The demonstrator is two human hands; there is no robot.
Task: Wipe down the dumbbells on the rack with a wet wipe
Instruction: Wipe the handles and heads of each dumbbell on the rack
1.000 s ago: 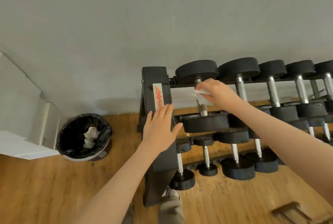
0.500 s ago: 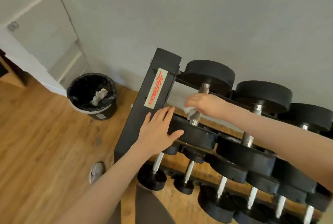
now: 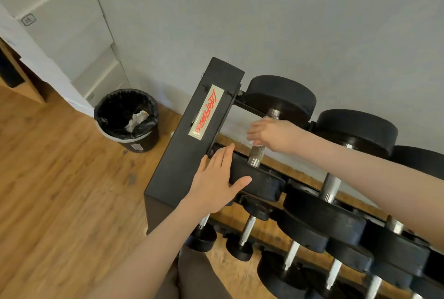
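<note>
Right hand: the right hand (image 3: 271, 134) curls round the shiny metal handle of the first black round dumbbell (image 3: 260, 147), with a white wet wipe (image 3: 251, 142) peeking out under the fingers.
Left hand: the left hand (image 3: 216, 184) lies flat, fingers straight, on the black metal rack (image 3: 189, 154) end and the dumbbell's near black weight.
Dumbbell: top row, far left end.
Floor: a black round trash bin (image 3: 127, 119) with crumpled white paper stands on the wood floor near the rack.

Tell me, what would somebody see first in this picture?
Probably the right hand wrapped round the silver handle of the end dumbbell on the top shelf, with a white wet wipe peeking out underneath. Beside it, the left hand lies flat against the black rack. A black bin stands on the floor, left.
</note>
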